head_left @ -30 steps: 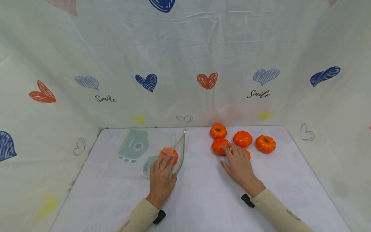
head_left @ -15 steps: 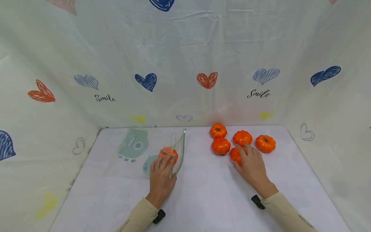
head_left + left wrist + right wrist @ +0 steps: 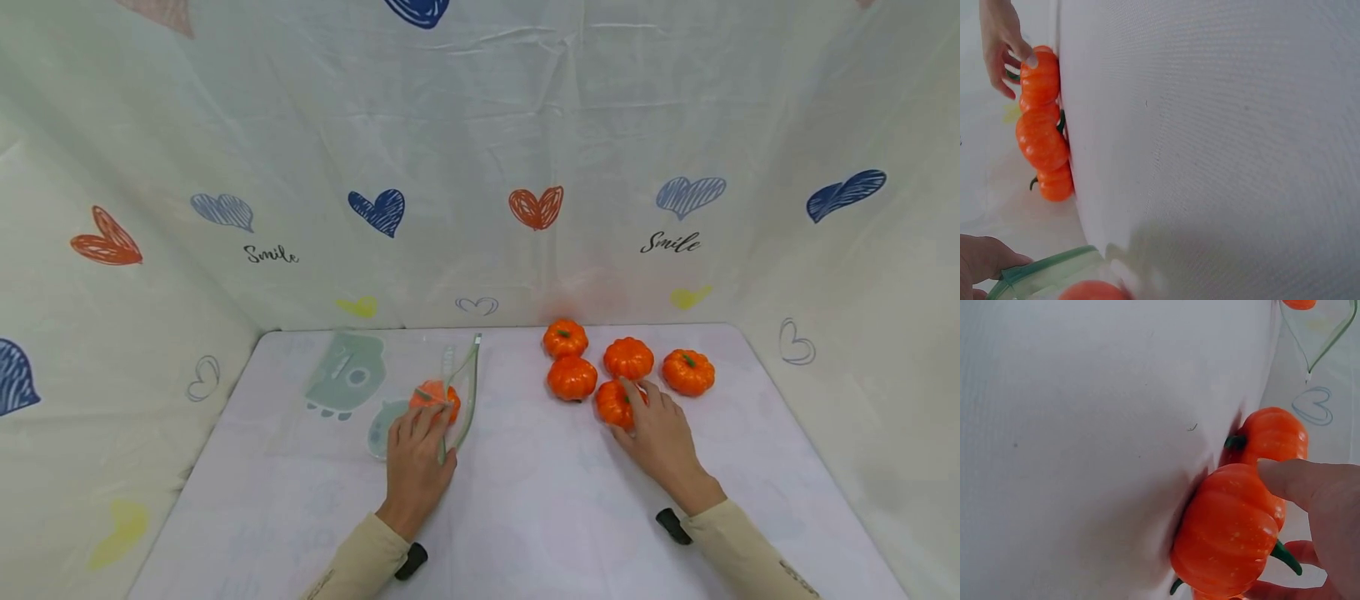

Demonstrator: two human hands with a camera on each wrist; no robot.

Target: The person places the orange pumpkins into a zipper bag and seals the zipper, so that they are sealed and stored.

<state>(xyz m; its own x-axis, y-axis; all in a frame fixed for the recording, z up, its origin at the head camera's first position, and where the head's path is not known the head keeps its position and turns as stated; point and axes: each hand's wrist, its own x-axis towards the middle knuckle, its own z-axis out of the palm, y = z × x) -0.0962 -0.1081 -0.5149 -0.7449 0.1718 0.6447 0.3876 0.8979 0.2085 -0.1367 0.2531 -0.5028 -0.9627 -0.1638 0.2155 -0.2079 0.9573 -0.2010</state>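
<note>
My left hand (image 3: pixel 420 467) pinches the open mouth of a clear zip bag (image 3: pixel 288 425) with green prints and a green zip edge (image 3: pixel 1054 261). Inside the bag, near its mouth, lies a small orange toy pumpkin (image 3: pixel 427 390). My right hand (image 3: pixel 663 437) holds another orange toy pumpkin (image 3: pixel 611 404) at the front of a group on the right. In the right wrist view its thumb presses this pumpkin (image 3: pixel 1225 531), and the other fingers reach round the far side by a green stem (image 3: pixel 1286 557). The far fingertips are partly hidden.
Several more toy pumpkins stand close behind the right hand: one at the back (image 3: pixel 565 339), one to the left (image 3: pixel 572 379), one behind (image 3: pixel 628 357) and one to the right (image 3: pixel 687 372). A heart-printed sheet (image 3: pixel 465 250) rises behind the white table (image 3: pixel 525 517).
My right hand has moved right, from the left pumpkin to the front one, and its fingers have come round it. The left hand and the bag stay in place.
</note>
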